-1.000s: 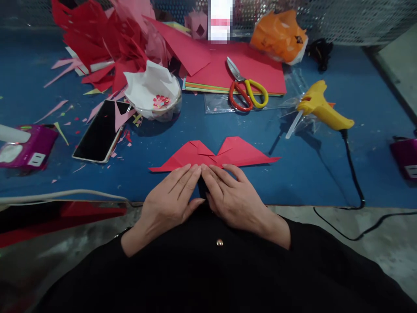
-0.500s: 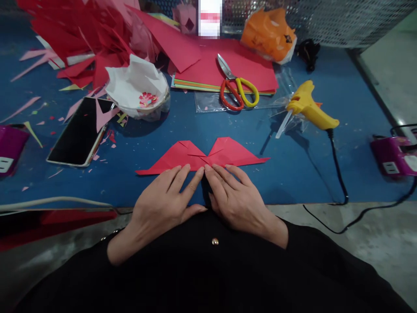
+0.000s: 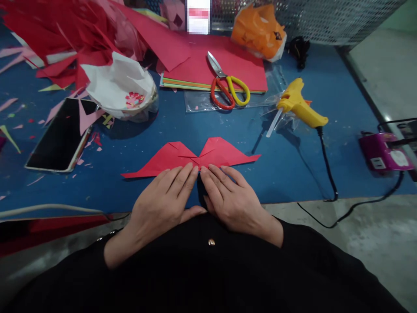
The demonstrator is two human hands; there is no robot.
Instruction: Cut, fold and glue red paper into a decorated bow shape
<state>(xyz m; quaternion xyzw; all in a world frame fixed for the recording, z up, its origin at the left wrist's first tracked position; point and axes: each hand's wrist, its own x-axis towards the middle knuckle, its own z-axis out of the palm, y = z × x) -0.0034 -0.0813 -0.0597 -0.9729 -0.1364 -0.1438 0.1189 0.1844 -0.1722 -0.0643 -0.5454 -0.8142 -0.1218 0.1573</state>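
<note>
A folded red paper [image 3: 221, 150] lies on the blue table near its front edge, with two raised humps and a pointed tip at each end. My left hand [image 3: 163, 191] rests flat with outstretched fingers, its fingertips pressing the paper's lower edge left of the middle. Beside it, my right hand [image 3: 231, 193] is also outstretched, fingertips on the same edge just right of the middle. Both hands lie on top of the paper without gripping it. Part of the lower edge is hidden under the fingers.
Behind the paper, scissors [image 3: 224, 84] lie on a stack of coloured paper [image 3: 244, 58]. A yellow glue gun [image 3: 299, 102] with a cord stands at right, near a purple power socket [image 3: 384, 152]. On the left are a phone [image 3: 60, 134], a lined bowl [image 3: 114, 82] and red scraps [image 3: 65, 39].
The view has shifted, so the table things appear further left. My left fingers have drawn closer together; both hands remain on the paper's lower edge.
</note>
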